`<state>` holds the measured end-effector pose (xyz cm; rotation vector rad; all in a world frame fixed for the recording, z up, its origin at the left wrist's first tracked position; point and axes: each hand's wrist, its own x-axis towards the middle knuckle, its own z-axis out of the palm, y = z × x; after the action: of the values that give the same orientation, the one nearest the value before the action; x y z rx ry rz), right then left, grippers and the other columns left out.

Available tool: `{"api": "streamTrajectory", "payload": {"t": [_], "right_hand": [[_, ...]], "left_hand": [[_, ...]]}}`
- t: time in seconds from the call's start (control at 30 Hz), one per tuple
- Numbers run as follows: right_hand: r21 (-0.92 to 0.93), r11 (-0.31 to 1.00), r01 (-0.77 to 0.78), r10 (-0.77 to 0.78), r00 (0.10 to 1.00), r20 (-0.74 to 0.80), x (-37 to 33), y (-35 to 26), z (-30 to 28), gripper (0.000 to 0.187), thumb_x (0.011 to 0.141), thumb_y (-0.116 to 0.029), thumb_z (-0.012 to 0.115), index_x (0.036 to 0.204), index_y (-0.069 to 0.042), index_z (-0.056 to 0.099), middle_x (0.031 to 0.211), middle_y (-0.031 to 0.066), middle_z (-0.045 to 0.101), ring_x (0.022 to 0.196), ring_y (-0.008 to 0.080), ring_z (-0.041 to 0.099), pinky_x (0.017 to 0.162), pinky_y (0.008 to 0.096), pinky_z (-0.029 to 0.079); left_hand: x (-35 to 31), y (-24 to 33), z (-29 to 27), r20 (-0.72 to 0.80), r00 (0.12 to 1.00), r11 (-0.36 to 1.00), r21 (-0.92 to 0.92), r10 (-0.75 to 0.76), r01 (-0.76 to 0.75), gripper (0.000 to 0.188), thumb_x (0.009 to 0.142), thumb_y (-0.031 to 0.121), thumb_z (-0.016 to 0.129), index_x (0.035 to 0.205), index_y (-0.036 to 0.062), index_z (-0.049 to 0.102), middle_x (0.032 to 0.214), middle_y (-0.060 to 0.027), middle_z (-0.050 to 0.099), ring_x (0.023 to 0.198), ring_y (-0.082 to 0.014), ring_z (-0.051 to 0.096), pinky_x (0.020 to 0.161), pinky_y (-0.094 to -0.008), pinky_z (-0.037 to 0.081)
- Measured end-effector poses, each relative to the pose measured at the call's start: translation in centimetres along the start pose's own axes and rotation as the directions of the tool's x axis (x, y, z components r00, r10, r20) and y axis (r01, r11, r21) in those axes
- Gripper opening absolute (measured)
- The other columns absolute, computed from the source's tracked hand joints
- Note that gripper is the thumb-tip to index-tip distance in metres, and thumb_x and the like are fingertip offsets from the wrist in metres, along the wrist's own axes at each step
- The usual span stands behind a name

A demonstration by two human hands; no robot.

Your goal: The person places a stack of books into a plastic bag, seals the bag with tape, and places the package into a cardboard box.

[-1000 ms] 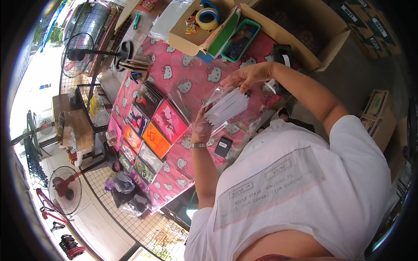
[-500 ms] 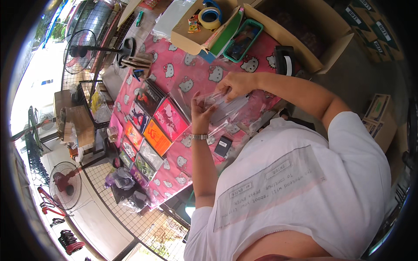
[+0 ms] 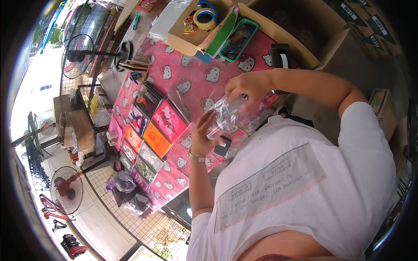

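Observation:
My right hand [image 3: 247, 90] reaches in from the right, its fingers curled on a crinkled clear plastic bag [image 3: 226, 114] above the table. My left hand [image 3: 203, 132], with a metal-band watch [image 3: 197, 157] at the wrist, is beside the bag's left side. Its thumb and fingers are spread apart, with the fingertips against the plastic. A small black flat case [image 3: 223, 146] with a pale label lies just below the bag. Left of my left hand, several colourful flat square sleeves lie in rows, among them a pink one [image 3: 170, 120] and an orange one [image 3: 156, 138].
A pink cat-print cloth [image 3: 183, 85] covers the table. At the far side are an open cardboard box [image 3: 180, 42] with a tape roll [image 3: 204, 19], a green basket [image 3: 242, 42] and a black tape dispenser [image 3: 281, 56]. A large carton [image 3: 285, 37] stands behind. Fans [image 3: 66, 189] stand left.
The clear plastic has gone from stretched flat to bunched up. My left hand has moved down, its thumb and fingers now wider apart. My right hand has shifted slightly right and down.

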<state>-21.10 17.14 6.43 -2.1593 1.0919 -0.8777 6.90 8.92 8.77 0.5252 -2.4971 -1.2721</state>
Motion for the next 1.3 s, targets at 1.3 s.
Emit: {"api": "streamTrajectory", "payload": {"t": [1.3], "right_hand": [[0.236,0.474,-0.848,0.463,0.012,-0.886,-17.7,3.9,7.3,0.022,0.083,-0.027,0.069,0.085,-0.006,0.062,0.08,0.0118,0.063,0.074,0.0291,0.062,0.066,0.0401,0.049]], "left_hand": [[5.3,0.0,4.8,-0.062,0.994,0.673,0.732,-0.09,0.107,0.058,0.061,0.018,0.076,0.115,0.0126,0.055,0.114,-0.004,0.061,0.114,-0.0247,0.053,0.098,-0.0579,0.025]]}}
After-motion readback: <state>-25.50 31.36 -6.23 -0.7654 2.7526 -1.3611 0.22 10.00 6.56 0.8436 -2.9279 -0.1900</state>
